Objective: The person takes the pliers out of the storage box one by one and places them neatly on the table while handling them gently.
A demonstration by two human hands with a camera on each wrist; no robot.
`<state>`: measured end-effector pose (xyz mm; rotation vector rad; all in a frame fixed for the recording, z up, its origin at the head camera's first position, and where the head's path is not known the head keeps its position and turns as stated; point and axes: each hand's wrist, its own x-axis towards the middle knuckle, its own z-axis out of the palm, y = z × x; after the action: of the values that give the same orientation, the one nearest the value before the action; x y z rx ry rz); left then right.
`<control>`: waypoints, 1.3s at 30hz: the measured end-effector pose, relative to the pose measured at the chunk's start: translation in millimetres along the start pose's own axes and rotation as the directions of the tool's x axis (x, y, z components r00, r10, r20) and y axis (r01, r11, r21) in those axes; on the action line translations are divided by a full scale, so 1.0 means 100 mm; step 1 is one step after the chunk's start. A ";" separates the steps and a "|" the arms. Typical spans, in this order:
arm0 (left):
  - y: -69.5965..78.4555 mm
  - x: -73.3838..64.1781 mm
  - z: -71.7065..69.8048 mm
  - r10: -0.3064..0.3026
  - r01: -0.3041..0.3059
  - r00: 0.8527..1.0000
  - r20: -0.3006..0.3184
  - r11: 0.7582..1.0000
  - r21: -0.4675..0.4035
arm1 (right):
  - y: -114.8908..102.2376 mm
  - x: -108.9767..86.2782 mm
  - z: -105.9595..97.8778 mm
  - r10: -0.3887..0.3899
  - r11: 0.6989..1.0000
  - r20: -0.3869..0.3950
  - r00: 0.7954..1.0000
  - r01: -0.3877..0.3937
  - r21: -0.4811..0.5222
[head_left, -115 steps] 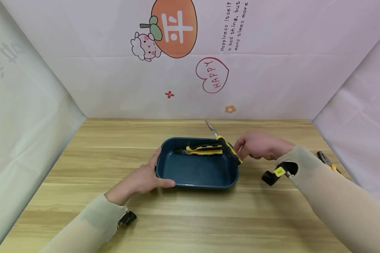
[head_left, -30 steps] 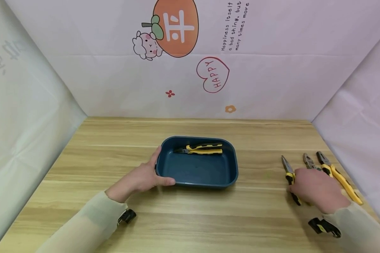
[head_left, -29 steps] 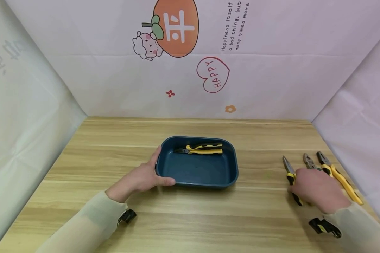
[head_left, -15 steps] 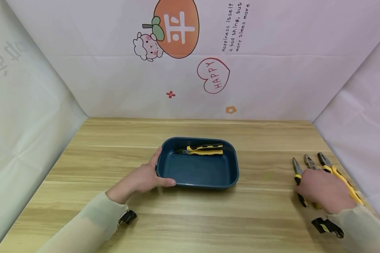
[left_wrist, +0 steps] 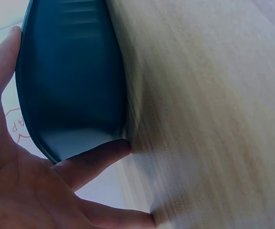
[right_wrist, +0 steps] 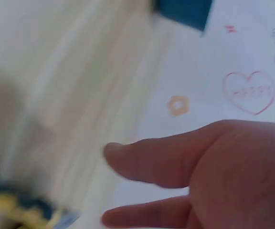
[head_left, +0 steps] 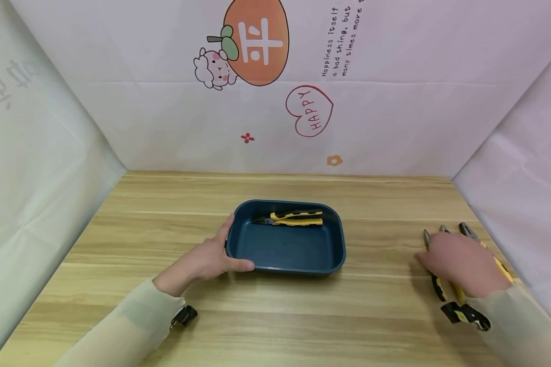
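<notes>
A dark blue plastic box (head_left: pixel 286 250) sits on the wooden table with one pair of pliers (head_left: pixel 297 219) with yellow and black handles inside. My left hand (head_left: pixel 206 258) rests against its left end, fingers spread and fairly straight, seen close in the left wrist view. My right hand (head_left: pixel 464 262) hovers over three pairs of pliers at the right. Below it lie long-nose pliers (head_left: pixel 438 288), a middle pair (head_left: pixel 459 293) and an outer pair (head_left: pixel 468 231), all partly hidden. In the right wrist view, thumb and finger stand apart, holding nothing.
White printed sheets (head_left: pixel 165 122) rise behind the table and at both sides. Wood table top (head_left: pixel 303 321) lies in front of the box and between it and the pliers on the right.
My right hand carried the long-nose pliers from the box's right end to the table at right, moved them closer to the other pliers, then let go and lifted. My left hand stayed.
</notes>
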<state>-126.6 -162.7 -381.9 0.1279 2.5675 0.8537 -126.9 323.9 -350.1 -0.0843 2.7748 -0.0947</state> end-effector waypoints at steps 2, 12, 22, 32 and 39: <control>0.00 -0.01 0.00 0.004 -0.004 1.000 -0.002 1.000 0.002 | -0.16 0.06 -0.07 -0.067 0.998 -0.072 0.995 0.066 -0.023; -0.01 0.00 0.01 0.003 -0.003 1.000 -0.004 1.000 0.007 | -1.25 0.38 -0.47 -0.395 0.918 -0.167 0.903 0.397 -0.021; -0.01 0.01 0.02 -0.007 0.007 1.000 -0.005 1.000 0.015 | -1.77 0.80 -0.49 -0.548 0.836 0.003 0.837 0.547 -0.044; 0.00 0.04 0.00 -0.009 0.009 1.000 -0.007 1.000 0.013 | -1.85 0.83 -0.45 -0.538 0.840 -0.023 0.843 0.534 -0.094; 0.00 0.05 -0.01 -0.008 0.008 1.000 -0.010 1.000 0.025 | -1.87 0.86 -0.42 -0.529 0.848 -0.012 0.848 0.528 -0.050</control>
<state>-131.3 -162.4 -383.3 0.1212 2.5864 0.8218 -213.7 133.8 -327.3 -0.8683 2.6956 -0.1727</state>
